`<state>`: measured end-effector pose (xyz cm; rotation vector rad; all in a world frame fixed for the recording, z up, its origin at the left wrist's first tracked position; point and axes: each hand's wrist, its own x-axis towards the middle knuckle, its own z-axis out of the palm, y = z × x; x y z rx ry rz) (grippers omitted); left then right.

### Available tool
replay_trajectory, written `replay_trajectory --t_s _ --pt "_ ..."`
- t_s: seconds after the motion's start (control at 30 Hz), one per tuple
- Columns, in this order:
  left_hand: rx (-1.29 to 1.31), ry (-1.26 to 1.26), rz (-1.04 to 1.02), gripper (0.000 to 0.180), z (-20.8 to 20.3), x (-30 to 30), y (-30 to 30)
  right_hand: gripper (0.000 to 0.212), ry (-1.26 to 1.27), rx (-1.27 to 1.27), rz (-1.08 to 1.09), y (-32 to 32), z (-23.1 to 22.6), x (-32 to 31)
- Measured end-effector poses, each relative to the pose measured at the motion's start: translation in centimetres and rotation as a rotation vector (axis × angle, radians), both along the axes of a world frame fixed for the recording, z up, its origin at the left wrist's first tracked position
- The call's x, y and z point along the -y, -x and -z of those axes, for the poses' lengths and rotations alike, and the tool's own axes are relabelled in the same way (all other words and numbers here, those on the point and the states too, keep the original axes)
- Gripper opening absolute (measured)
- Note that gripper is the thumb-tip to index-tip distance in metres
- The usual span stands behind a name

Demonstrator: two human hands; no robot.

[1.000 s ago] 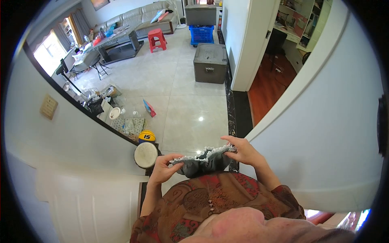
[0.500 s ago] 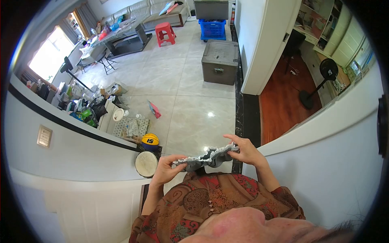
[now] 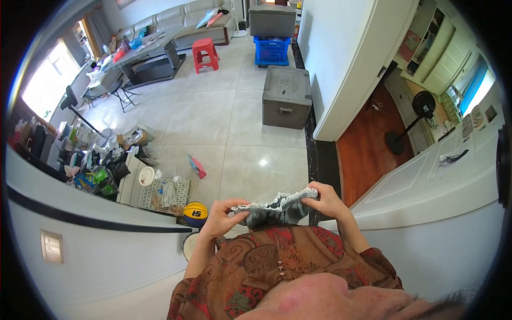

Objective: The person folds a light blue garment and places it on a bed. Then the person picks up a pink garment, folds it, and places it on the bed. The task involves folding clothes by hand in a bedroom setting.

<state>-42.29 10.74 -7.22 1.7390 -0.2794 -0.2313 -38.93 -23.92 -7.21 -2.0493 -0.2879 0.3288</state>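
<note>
Grey cloth (image 3: 273, 216) | left hand (image 3: 217, 218) pinching its left end | right hand (image 3: 327, 202) pinching its right

Beyond the grey, lidded, box-shaped chest (image 3: 286, 101) stands a blue latticed plastic crate (image 3: 272, 52) bearing another grey box (image 3: 272, 22). Beyond and left of the chest are a red plastic stool (image 3: 206, 47) and pale leather sofa (image 3: 162, 22); nearer, leftward, a yellow-and-blue basketball (image 3: 196, 214); rightward, a black round-headed fan (image 3: 424, 104).

One head-worn fisheye looks down and forward over nearby hands (image 3: 217, 219) (image 3: 327, 202) and floor (image 3: 202, 120).
</note>
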Motion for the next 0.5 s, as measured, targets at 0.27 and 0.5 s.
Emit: replay_trajectory --t_s 0.27,0.5 --pt "0.197 -0.068 -0.069 0.057 1.3 -4.8 -6.6 0.025 0.008 0.115 -0.028 -4.7 -1.6 -6.5" --pt "0.552 -0.301 0.015 0.068 -0.6 -1.6 -9.5 0.026 0.115 0.356 -0.207 -7.3 -2.5 -9.4"
